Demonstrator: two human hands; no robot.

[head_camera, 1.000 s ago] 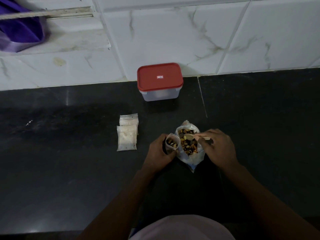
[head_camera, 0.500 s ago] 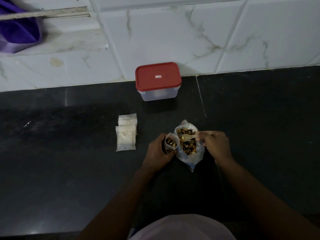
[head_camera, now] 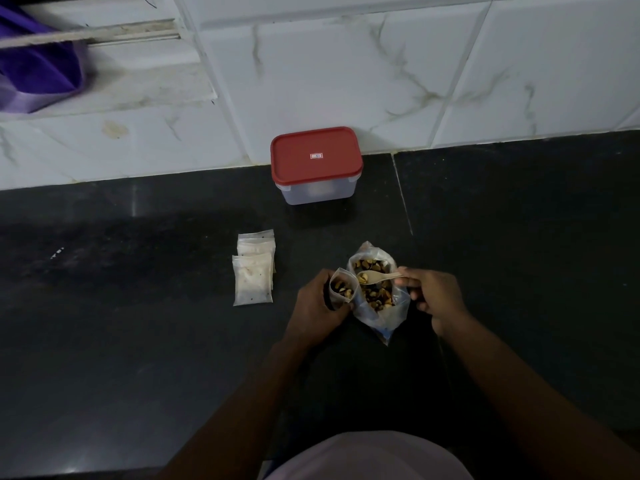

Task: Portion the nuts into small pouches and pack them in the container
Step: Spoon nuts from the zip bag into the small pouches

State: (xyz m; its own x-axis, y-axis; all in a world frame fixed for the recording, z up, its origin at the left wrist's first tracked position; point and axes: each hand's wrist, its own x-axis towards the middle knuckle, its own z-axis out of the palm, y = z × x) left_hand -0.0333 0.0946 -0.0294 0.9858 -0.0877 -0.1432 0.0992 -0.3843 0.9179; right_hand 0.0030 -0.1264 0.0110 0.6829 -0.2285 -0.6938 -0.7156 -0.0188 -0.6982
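Note:
A clear bag of mixed nuts (head_camera: 377,296) stands open on the black counter. My left hand (head_camera: 313,303) grips a small clear pouch (head_camera: 341,288) just left of the bag; a few nuts lie inside it. My right hand (head_camera: 434,296) pinches the handle of a small wooden spoon (head_camera: 375,277), whose bowl carries a nut over the bag's mouth, close to the pouch. A stack of empty small pouches (head_camera: 253,270) lies to the left. The container (head_camera: 317,164), clear with a red lid on, stands at the back by the wall.
The black counter (head_camera: 138,341) runs to a white marble-tiled wall (head_camera: 346,71). A purple cloth (head_camera: 38,74) hangs at the top left over a ledge. My light-coloured shirt (head_camera: 367,459) shows at the bottom edge.
My right hand has lifted the spoon out of the nuts and moved its bowl left toward the small pouch. My left hand and the pouch have stayed in place.

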